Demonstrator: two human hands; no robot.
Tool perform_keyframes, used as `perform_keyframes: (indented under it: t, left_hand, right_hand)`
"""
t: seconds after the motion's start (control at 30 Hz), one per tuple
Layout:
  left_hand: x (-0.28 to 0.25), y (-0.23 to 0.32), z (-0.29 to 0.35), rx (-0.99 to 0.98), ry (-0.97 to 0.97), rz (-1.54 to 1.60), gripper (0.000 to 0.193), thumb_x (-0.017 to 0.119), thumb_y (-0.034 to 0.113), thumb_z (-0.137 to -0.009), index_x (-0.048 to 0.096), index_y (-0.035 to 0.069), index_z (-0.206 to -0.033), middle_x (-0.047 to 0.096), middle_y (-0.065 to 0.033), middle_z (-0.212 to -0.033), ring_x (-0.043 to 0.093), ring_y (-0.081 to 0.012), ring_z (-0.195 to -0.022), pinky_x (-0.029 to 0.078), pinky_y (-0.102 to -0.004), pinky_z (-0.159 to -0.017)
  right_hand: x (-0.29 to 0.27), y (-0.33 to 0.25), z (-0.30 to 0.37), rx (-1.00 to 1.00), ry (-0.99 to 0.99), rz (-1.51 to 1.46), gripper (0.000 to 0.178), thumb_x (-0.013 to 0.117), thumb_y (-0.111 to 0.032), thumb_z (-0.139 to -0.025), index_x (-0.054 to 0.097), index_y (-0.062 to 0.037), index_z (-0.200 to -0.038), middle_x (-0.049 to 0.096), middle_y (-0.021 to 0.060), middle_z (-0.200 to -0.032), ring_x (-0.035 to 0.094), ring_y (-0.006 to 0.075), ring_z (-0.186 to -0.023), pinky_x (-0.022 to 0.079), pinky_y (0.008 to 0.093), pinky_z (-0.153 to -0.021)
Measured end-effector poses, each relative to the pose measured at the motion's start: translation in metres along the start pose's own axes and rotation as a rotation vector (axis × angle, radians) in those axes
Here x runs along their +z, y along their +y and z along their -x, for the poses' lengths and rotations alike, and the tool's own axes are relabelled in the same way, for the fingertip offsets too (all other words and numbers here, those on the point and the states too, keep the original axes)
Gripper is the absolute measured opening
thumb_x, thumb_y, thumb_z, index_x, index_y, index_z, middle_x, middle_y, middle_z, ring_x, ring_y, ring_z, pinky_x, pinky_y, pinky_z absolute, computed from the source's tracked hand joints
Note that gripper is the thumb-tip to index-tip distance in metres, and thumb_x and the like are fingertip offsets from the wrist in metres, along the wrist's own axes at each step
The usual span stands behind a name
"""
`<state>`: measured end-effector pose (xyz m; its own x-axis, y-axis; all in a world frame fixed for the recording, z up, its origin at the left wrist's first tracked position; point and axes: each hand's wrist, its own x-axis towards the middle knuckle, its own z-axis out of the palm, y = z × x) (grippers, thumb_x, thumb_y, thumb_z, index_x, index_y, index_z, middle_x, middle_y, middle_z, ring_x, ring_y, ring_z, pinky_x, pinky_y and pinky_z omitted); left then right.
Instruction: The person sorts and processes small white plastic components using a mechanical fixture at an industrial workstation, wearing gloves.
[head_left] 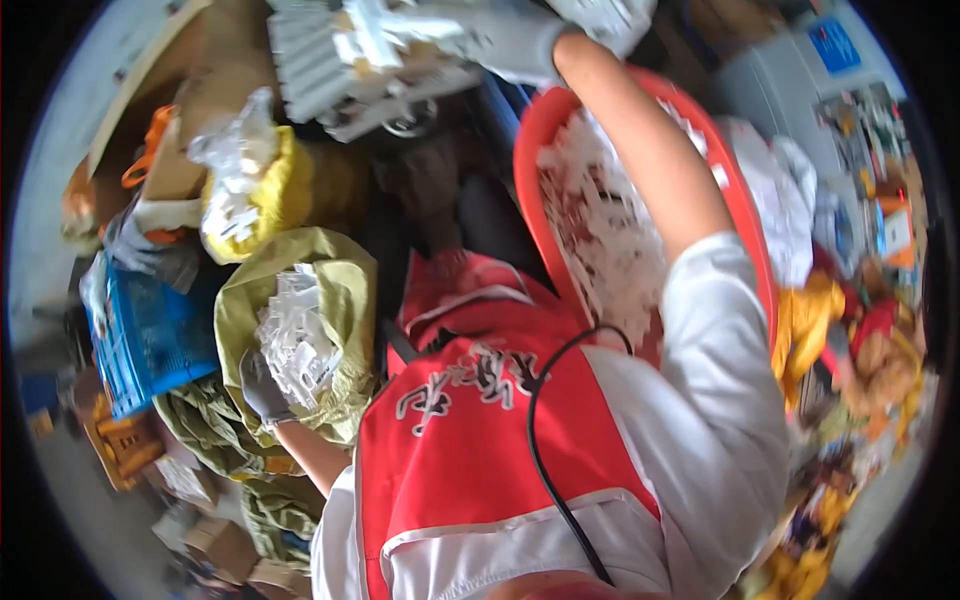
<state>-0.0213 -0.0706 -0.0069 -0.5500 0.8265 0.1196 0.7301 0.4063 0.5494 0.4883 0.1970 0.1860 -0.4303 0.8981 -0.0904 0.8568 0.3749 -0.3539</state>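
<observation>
My left hand [264,390], in a grey glove, rests at the inner left edge of an open olive woven sack [352,270]. It lies against a heap of small white plastic pieces [297,345] in the sack; its fingers are mostly hidden. My right arm stretches forward over a red oval tub [527,190]. The gloved right hand [515,42] is smeared by motion above a grey ridged device [315,75] at the top. White pieces [370,30] are near its fingertips, and whether it grips any cannot be made out. More white pieces [605,215] fill the tub.
A yellow sack [285,190] with clear plastic stands beyond the olive sack. To the left are a blue basket [150,330] and cardboard boxes [220,548]. White bags [775,190] and a grey bin [770,90] stand right of the tub. A black cable [533,430] crosses my apron.
</observation>
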Motion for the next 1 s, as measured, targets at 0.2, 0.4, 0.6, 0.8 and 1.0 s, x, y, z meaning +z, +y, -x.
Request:
perform_keyframes:
  t: [0.2,0.4,0.6,0.8,1.0]
  left_hand:
    - [0.013,0.018,-0.018,0.129,-0.18,0.102,0.033,0.055,0.02,-0.091,0.057,-0.002,-0.115,0.064,-0.0113,-0.109,0.06,-0.0188,-0.097,0.045,-0.0298,-0.087]
    - [0.045,0.101,-0.026,0.356,-0.292,-0.046,0.027,0.055,0.016,-0.088,0.061,0.0,-0.109,0.066,-0.0131,-0.103,0.063,-0.0203,-0.089,0.049,-0.0304,-0.079]
    - [0.073,0.161,-0.015,0.507,-0.395,-0.034,0.024,0.056,0.016,-0.087,0.063,0.004,-0.107,0.066,-0.014,-0.097,0.064,-0.0233,-0.084,0.05,-0.0315,-0.075]
    - [0.072,0.188,-0.008,0.64,-0.448,-0.003,0.024,0.056,0.015,-0.087,0.063,0.001,-0.107,0.066,-0.0145,-0.101,0.064,-0.024,-0.092,0.049,-0.0316,-0.081]
    - [0.057,0.135,-0.001,0.427,-0.338,0.056,0.023,0.057,0.013,-0.087,0.063,0.001,-0.106,0.066,-0.0133,-0.1,0.064,-0.0219,-0.088,0.05,-0.0307,-0.079]
  right_hand:
    - [0.104,0.152,0.102,0.115,0.261,-0.045,0.036,0.041,-0.024,-0.093,0.05,-0.009,-0.125,0.059,0.0145,-0.112,0.057,0.0273,-0.1,0.044,0.0356,-0.088]
    - [0.264,0.197,0.253,0.658,-0.365,0.233,0.044,0.053,-0.033,-0.082,0.052,-0.0141,-0.123,0.044,0.0119,-0.133,0.048,0.029,-0.116,0.043,0.0402,-0.092]
    - [0.337,0.199,0.248,0.759,-0.275,0.247,0.047,0.053,-0.032,-0.082,0.05,-0.0147,-0.125,0.037,0.0114,-0.14,0.048,0.0283,-0.117,0.043,0.0425,-0.091]
    - [0.357,0.211,0.207,0.952,-0.136,-0.025,0.041,0.04,-0.039,-0.091,0.055,-0.0107,-0.117,0.062,0.0182,-0.108,0.057,0.0351,-0.105,0.045,0.0464,-0.086]
    - [0.266,0.18,0.211,0.664,0.259,-0.334,0.042,0.058,-0.024,-0.078,0.052,-0.0173,-0.119,0.055,0.0178,-0.113,0.057,0.0345,-0.097,0.046,0.0395,-0.084]
